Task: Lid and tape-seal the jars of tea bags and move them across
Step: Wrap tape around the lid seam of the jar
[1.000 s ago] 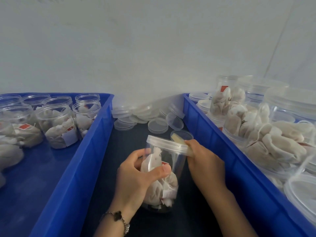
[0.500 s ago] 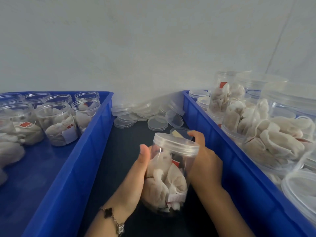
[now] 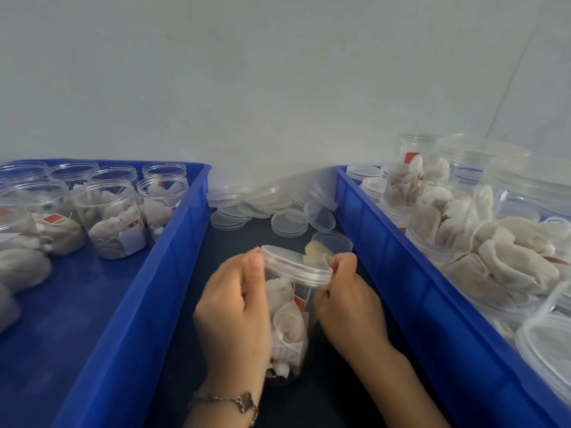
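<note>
1. Since half a second ago, both hands have changed hold on the jar (image 3: 289, 307): the left hand (image 3: 234, 307) has wrapped further round the jar's body, its thumb now at the lid (image 3: 295, 265) rim, and the right hand (image 3: 346, 291) has come up to pinch at the lid's right edge.
2. Left grip is clamped on the jar wall; right grip pinches at the rim, seemingly on a tape end, though blur hides it.
3. The jar of tea bags stands between the two grips on the dark desk (image 3: 309, 403), tilted slightly rightward, lid seated.
4. To seal well, I judge the left grip should hold the jar steady while the right lays tape flat over the seam between lid and wall, pressing out creases.
5. Beyond the grips lie loose lids (image 3: 289, 222) and a small cup (image 3: 332, 240) just behind the right grip.
6. Blue bin walls flank closely: the left bin (image 3: 129, 319) holds unlidded jars, the right bin (image 3: 417, 301) lidded ones. Open room is mainly upward; lifting clear of a wall comes first.
</note>
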